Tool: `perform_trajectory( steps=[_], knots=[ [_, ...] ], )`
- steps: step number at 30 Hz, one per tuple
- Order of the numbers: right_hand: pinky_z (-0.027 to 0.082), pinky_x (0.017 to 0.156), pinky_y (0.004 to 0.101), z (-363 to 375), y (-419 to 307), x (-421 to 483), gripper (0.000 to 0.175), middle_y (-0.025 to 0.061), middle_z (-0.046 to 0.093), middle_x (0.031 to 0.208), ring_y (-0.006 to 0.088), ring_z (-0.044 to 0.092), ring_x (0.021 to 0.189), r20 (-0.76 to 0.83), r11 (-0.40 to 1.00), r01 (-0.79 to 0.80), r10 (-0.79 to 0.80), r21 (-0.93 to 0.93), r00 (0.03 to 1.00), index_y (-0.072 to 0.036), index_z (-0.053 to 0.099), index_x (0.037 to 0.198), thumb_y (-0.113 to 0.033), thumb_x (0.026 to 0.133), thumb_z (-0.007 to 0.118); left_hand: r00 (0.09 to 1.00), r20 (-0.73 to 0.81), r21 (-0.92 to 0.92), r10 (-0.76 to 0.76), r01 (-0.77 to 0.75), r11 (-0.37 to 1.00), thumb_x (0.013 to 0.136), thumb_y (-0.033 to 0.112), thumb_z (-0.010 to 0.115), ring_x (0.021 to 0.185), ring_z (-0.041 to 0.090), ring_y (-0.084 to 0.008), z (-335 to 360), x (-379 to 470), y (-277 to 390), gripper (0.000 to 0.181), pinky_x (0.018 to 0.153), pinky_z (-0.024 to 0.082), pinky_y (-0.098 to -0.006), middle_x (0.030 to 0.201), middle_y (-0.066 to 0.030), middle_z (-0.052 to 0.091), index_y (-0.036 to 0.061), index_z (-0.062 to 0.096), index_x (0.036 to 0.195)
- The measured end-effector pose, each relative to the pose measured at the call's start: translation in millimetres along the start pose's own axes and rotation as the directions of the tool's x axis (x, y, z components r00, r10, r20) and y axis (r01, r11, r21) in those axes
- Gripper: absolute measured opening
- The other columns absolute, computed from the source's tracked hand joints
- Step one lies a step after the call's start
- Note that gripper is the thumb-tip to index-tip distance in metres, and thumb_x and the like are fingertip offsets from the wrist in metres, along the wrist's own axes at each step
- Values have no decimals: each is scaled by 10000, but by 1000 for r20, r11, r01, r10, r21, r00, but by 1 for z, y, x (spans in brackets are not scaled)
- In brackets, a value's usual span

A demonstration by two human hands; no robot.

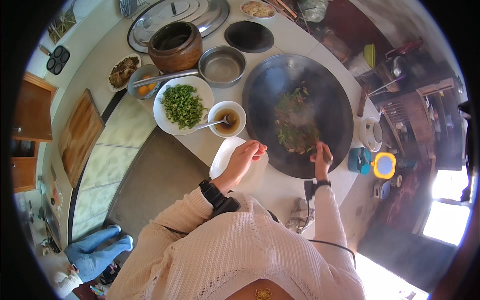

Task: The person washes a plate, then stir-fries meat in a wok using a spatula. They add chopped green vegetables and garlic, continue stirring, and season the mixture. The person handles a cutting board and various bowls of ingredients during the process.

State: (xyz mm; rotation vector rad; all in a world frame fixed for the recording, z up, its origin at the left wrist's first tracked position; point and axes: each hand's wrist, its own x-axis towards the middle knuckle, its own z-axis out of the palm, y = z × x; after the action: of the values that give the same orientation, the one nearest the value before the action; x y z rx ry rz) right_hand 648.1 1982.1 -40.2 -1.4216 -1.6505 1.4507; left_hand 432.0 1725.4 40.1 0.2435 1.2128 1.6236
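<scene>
A large dark wok (262,86) is set in the counter, with steaming green and brown food (298,123) in it. Over its near right edge, my right hand (321,160) grips a utensil whose working end I cannot make out. My left hand (245,159) is loosely curled above a white dish (225,153), with nothing visible in it. Just beyond that hand stands a white bowl (241,112) of brown liquid with a metal spoon (210,124). Chopped greens (182,107) lie on a white plate (205,88) to its left.
Beyond are a metal saucepan (222,66), a brown pot (175,56), a bowl with egg yolks (135,80), a large metal lid (210,18) and a dark round cover (249,36). Teal container (359,160) at right; cutting board (80,137) at left. A person in jeans (93,255) is at lower left.
</scene>
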Motion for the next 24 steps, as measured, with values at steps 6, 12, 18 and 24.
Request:
perform_trajectory(
  steps=[6,12,18,24],
  knots=[
    [540,549,234,-37,-108,55,224,70,657,835,154,656,595,160,991,71,-52,-113,986,-6,644,951,-217,876,651,1000,27,30,13,-14,999,1003,234,447,1013,585,-137,7,-2,3,220,904,442,-313,1080,-42,629,93,592,916],
    [519,487,230,-57,-130,44,216,67,665,772,126,640,553,124,917,60,-11,-394,992,0,660,875,-212,839,680,999,-27,-19,30,-31,999,995,241,453,1010,583,-134,-10,-9,1,215,910,441,-315,1080,-34,629,89,592,935],
    [520,530,233,37,-112,80,210,58,665,744,124,639,555,51,938,279,-275,-205,960,-4,681,855,-214,851,669,998,-62,-29,27,-28,999,991,236,450,1008,578,-127,-15,-9,6,212,912,446,-318,1070,-27,629,89,599,956],
    [532,562,238,50,-137,125,239,62,666,829,136,657,626,-56,953,301,-299,34,953,0,657,937,-233,886,638,997,-81,-37,14,-17,999,991,228,447,1008,580,-127,-21,-4,9,212,909,451,-316,1066,-28,630,89,603,953]
  ],
)
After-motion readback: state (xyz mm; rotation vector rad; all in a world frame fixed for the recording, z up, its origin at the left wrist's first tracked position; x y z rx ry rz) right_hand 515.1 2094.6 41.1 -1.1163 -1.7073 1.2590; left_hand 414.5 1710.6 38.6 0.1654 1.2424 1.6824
